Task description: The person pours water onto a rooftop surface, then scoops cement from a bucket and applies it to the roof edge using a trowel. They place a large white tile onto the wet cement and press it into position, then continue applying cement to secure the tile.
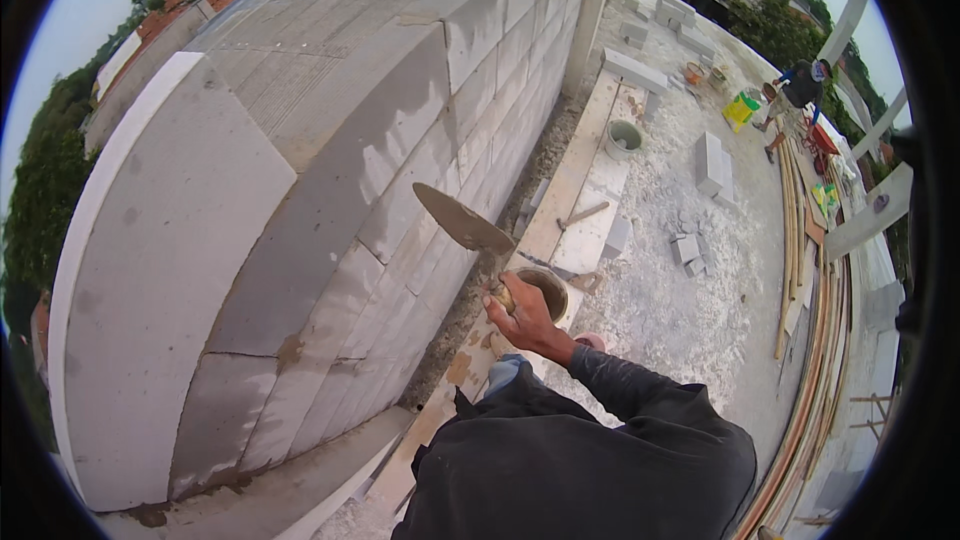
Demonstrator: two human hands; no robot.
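My right hand [530,315] is closed around the handle of a trowel [460,220]. The pointed blade is smeared with grey mortar and reaches left toward the face of a wall of pale blocks [385,210]. Just below and beyond the hand stands a round bucket [548,292] with grey mix inside, on a plank platform [585,185]. A large white block [165,290] stands at the near left end of the wall, beside darker, damp-looking blocks. My left hand does not show.
On the platform lie a hammer [583,215], a wooden tool handle [587,282] and a second bucket [623,140]. Loose blocks [710,162] and broken pieces [688,250] sit on the dusty floor. Long poles [795,230] run along the right. A person [802,88] stands at the far right.
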